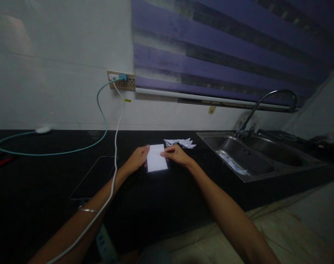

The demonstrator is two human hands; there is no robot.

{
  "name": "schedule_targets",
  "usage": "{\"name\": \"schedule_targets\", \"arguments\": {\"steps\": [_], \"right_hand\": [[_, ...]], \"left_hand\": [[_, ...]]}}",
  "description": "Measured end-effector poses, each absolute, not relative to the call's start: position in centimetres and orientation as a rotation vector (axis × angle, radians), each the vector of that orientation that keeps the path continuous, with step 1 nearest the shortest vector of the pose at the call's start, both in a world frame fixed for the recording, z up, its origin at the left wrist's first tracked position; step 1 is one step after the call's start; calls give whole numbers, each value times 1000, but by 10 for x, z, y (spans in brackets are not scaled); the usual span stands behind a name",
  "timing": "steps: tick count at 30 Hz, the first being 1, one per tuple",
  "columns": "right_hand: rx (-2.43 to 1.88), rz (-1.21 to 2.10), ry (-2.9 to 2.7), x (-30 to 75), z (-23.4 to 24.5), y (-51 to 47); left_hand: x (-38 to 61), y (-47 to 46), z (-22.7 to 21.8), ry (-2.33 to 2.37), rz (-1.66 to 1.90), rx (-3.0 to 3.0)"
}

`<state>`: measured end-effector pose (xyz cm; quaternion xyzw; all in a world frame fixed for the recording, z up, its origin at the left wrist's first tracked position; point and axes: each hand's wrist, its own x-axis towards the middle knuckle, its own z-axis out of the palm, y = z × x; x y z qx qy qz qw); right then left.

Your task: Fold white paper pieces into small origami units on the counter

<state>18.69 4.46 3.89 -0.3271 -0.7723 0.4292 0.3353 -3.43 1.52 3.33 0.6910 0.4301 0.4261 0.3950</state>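
A white rectangular piece of paper point(156, 161) is held up over the dark countertop between my two hands. My left hand point(139, 158) grips its left edge, thumb near the upper left corner. On the other side my right hand point(177, 154) pinches the right edge between thumb and fingers. Just behind the right hand lie several folded white paper pieces point(185, 142) with pointed ends. The fingers behind the sheet are mostly hidden.
A steel double sink point(246, 152) with a curved faucet point(262, 101) is at the right, with white paper pieces point(233, 164) on its rim. A phone-like dark slab point(94, 176) lies left. A white cable point(115, 157) crosses my left arm; a teal cable point(65, 151) loops behind.
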Motion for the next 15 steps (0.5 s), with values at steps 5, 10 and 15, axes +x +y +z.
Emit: {"name": "schedule_targets", "arguments": {"steps": [5,10,15], "right_hand": [[-863,1096,-1982,189,40,44],[-872,1072,-1956,191,40,45],[-888,1061,-1863,190,36,49]], "left_hand": [[-36,12,41,935,1066,1555],[-40,8,48,855,1071,1459],[-41,11,45,803,985,1458]]}}
